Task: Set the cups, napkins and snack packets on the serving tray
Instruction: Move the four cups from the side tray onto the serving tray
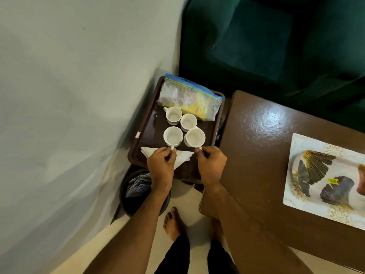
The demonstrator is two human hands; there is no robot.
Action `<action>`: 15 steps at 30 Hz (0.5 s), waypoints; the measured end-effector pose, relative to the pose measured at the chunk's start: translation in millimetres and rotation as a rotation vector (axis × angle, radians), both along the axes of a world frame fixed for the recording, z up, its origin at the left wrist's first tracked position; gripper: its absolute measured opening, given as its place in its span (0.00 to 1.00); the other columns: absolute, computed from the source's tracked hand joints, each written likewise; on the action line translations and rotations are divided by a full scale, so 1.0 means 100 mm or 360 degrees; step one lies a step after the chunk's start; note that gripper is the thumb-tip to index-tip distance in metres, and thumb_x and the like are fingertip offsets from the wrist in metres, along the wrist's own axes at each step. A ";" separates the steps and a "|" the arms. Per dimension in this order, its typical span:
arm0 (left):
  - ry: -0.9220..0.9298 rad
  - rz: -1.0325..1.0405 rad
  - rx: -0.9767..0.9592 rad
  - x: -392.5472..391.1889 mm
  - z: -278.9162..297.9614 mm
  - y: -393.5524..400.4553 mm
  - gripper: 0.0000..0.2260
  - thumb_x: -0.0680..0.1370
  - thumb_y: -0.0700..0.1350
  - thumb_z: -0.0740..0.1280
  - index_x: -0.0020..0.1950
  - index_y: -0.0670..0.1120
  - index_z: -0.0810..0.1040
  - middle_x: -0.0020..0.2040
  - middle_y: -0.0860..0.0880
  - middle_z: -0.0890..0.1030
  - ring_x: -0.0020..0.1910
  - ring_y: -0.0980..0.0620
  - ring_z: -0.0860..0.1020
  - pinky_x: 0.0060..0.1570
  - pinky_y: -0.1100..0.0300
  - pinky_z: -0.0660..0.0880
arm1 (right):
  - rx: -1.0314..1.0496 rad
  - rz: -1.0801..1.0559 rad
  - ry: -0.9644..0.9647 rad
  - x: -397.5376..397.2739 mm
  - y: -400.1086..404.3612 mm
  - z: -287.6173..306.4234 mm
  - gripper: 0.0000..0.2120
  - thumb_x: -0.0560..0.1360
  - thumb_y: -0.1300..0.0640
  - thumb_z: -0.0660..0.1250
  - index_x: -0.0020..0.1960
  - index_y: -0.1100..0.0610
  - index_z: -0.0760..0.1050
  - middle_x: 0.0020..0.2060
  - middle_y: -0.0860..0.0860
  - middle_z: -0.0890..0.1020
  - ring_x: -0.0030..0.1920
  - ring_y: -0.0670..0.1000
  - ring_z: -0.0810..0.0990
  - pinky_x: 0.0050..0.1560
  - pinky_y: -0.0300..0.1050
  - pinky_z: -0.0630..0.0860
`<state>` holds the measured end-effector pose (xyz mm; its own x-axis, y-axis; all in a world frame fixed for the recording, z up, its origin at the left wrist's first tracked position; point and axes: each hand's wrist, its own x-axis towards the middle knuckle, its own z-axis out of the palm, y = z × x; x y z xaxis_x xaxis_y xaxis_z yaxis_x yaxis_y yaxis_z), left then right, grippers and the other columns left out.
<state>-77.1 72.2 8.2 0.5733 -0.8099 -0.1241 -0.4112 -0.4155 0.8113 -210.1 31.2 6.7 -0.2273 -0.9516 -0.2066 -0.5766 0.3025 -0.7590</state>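
Note:
A dark brown serving tray (142,133) holds several white cups in a cluster. My left hand (161,167) pinches the handle of the near left cup (173,136). My right hand (211,165) pinches the handle of the near right cup (195,137). Two more cups (173,114) (188,122) stand just behind them. White folded napkins (182,157) lie at the tray's near edge, partly hidden under my hands. A clear zip bag of snack packets (189,97) lies across the tray's far end.
A pale wall (69,95) runs along the left. A glossy brown table (262,147) stands right of the tray, with a patterned white platter (324,175) on it. A dark bin (138,192) sits below the tray. A green sofa (276,46) is behind.

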 end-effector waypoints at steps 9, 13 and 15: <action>-0.0048 -0.0075 -0.0115 -0.90 0.23 -0.04 0.07 0.79 0.41 0.73 0.46 0.38 0.87 0.37 0.48 0.85 0.36 0.56 0.77 0.39 0.80 0.66 | -0.0117 -0.0251 0.0051 -0.93 0.00 0.08 0.05 0.75 0.58 0.76 0.45 0.61 0.88 0.39 0.55 0.86 0.39 0.51 0.82 0.41 0.38 0.69; -0.0007 -0.0071 -0.0121 -1.50 0.30 -0.06 0.07 0.79 0.41 0.73 0.49 0.38 0.88 0.39 0.48 0.85 0.35 0.57 0.78 0.39 0.80 0.68 | -0.0134 -0.0298 0.0033 -1.52 0.04 0.12 0.05 0.75 0.58 0.76 0.45 0.60 0.88 0.39 0.55 0.86 0.40 0.52 0.83 0.41 0.39 0.71; 0.0040 -0.0070 -0.0142 -1.85 0.33 -0.06 0.07 0.79 0.41 0.72 0.51 0.38 0.88 0.41 0.48 0.85 0.36 0.55 0.81 0.39 0.78 0.70 | -0.0165 -0.0338 0.0028 -1.85 0.07 0.17 0.05 0.75 0.58 0.76 0.47 0.60 0.88 0.40 0.55 0.86 0.40 0.52 0.83 0.41 0.33 0.71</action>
<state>-262.3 66.2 41.6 0.5344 -0.8428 -0.0645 -0.4067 -0.3232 0.8545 -395.4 38.4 23.8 -0.4274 -0.8980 -0.1048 -0.5216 0.3396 -0.7827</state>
